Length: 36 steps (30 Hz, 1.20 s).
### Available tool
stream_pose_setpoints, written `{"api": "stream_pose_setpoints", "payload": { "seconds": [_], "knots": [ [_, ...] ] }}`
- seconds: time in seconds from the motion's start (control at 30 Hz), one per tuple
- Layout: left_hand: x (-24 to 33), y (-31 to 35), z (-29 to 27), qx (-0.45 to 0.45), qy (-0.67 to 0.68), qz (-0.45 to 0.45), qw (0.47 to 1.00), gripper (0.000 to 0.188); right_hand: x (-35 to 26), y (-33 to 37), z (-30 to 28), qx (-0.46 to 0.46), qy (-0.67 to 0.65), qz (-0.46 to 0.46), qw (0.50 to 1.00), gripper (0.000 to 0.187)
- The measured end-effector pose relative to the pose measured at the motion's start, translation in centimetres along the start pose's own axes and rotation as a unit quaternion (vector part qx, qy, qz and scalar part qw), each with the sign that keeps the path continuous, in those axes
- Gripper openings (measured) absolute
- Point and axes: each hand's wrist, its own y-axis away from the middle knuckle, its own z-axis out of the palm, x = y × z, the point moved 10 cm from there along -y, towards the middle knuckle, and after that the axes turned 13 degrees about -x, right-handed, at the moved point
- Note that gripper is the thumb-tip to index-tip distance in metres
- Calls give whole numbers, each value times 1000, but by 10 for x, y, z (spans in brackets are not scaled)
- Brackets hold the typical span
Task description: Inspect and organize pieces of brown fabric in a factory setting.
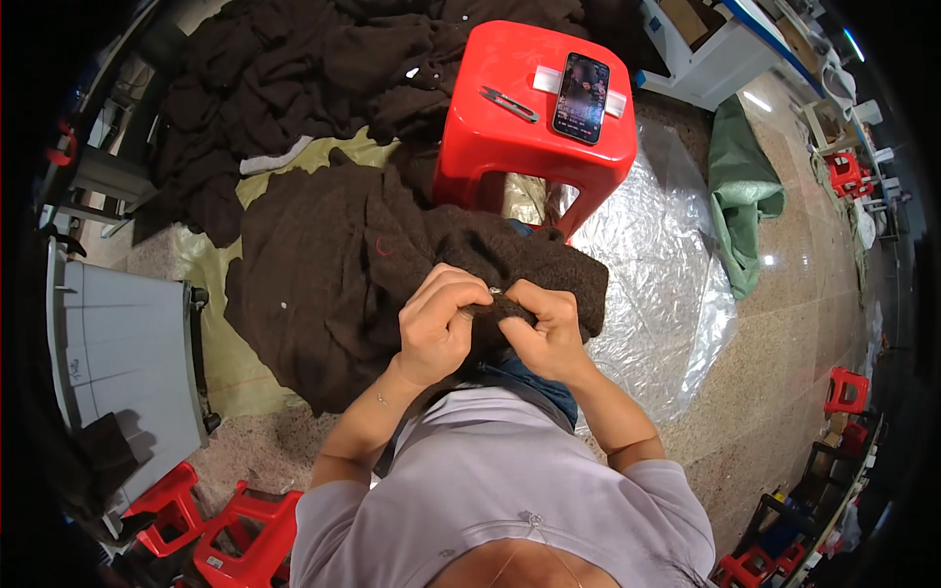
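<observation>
Dark brown fuzzy fabric (323,265) lies over my lap and spreads down to the left. My left hand (438,318) pinches a fold of it, fingers curled. Close beside it, my right hand (547,328) grips the same piece of fabric between thumb and fingers. Something small and pale shows between the fingertips, too small to name. Ahead of my hands stands a red plastic stool (480,147). On its seat lie a pair of thread snips (510,104) and a phone (581,98) with a lit screen, resting across a white strip (616,103).
More dark brown fabric (294,69) is heaped at the far left, over yellow sheeting (235,382). Shiny clear plastic sheeting (657,265) covers floor to the right, beside a green sack (740,186). A grey bin (127,363) stands left. Red stools (245,539) sit at lower left.
</observation>
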Motion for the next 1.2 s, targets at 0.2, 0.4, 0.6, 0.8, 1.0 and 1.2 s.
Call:
{"api": "stream_pose_setpoints", "payload": {
  "seconds": [0.2, 0.4, 0.6, 0.8, 1.0, 1.2],
  "knots": [
    [-15, 27, 6, 85, 104, -114, 984, 10, -33, 14, 2, 196, 233, -160, 939, 25],
    [-59, 35, 35, 28, 347, -277, 896, 26, -18, 12, 3, 179, 238, -142, 944, 36],
    [-70, 30, 29, -60, 367, -284, 884, 15, -15, 9, 4, 120, 208, -131, 962, 34],
    [-26, 11, 2, -79, 406, -122, 902, 25, 37, 7, 1, -60, 315, 129, 938, 69],
    [-57, 18, 8, -426, -97, -299, 848, 131, -14, 25, -49, -45, 85, -32, 995, 22],
    [-26, 35, 97, -520, 74, -170, 834, 134, -65, 86, -108, 239, -288, -189, 908, 14]
  ]
}}
